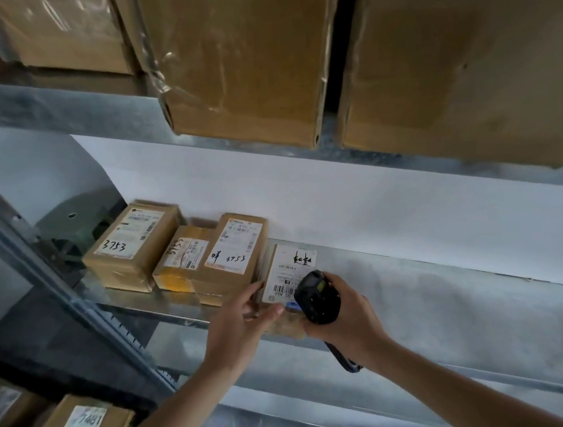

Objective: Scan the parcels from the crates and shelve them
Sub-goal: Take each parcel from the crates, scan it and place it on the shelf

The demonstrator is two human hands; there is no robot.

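dim, soft overall blur, wide-angle bending at edges

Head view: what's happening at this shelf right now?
A person is scanning a parcel lying on the metal shelf. The right hand holds a black handheld scanner over its label, while the left hand touches the parcel's near left edge. Three labelled parcels already sit to its left.
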